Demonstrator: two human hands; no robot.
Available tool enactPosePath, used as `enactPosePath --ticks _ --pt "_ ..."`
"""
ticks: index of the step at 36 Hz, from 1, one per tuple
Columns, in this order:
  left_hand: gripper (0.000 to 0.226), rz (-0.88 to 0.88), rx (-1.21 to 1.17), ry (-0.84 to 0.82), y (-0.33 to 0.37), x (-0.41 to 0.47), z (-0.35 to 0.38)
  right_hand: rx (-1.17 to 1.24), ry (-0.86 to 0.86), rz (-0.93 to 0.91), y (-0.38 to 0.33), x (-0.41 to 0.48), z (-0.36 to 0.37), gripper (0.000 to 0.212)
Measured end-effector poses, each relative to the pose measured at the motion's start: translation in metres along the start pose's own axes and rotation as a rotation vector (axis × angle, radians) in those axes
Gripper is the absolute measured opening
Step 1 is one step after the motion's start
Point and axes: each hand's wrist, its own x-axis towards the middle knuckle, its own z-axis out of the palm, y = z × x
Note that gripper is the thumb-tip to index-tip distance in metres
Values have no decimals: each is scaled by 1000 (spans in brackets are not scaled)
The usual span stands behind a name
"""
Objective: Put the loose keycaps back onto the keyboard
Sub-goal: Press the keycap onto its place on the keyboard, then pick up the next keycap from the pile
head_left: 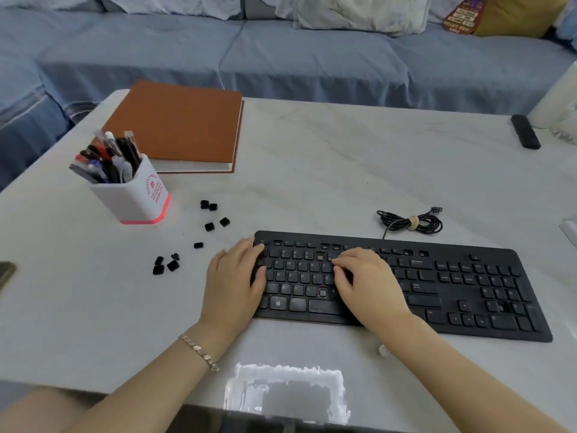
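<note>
A black keyboard (pixel 452 285) lies on the pale marble table (pixel 327 170). Two bare key sockets show among its keys, one in the number row (pixel 320 256) and one in the bottom letter row (pixel 323 292). Several loose black keycaps (pixel 209 226) are scattered on the table left of the keyboard, with a nearer cluster of keycaps (pixel 165 265). My left hand (pixel 234 282) rests flat on the keyboard's left end, thumb on the keys. My right hand (pixel 365 282) lies over the letter keys, fingertips pressing down near the middle; I see no keycap in it.
A white pen holder (pixel 134 198) full of pens stands at the left, with a brown notebook (pixel 178 126) behind it. The keyboard's coiled cable (pixel 409 221) lies behind the keyboard. A black remote (pixel 526 131) sits far right. A blue sofa runs behind the table.
</note>
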Motion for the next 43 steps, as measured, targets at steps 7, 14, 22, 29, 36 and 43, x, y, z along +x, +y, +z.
enactPosePath --ticks 7,14,22,29,36,43 --pt "55 -476 231 28 -76 -5 -41 161 -239 -19 -67 19 10 28" --pt "35 -425 106 10 -109 -4 -47 206 -341 -102 -119 53 45 31" --pt "15 -192 80 7 -129 1 -43 108 -459 -270 -152 94 94 39" --pt "29 -62 218 0 -133 8 -40 -63 -491 -342 -167 107 112 30" --pt "59 -49 371 -60 -131 9 -40 -15 -468 -227 -153 93 100 29" --pt "51 -46 242 -1 -123 7 -33 299 -327 -113 -132 67 68 26"
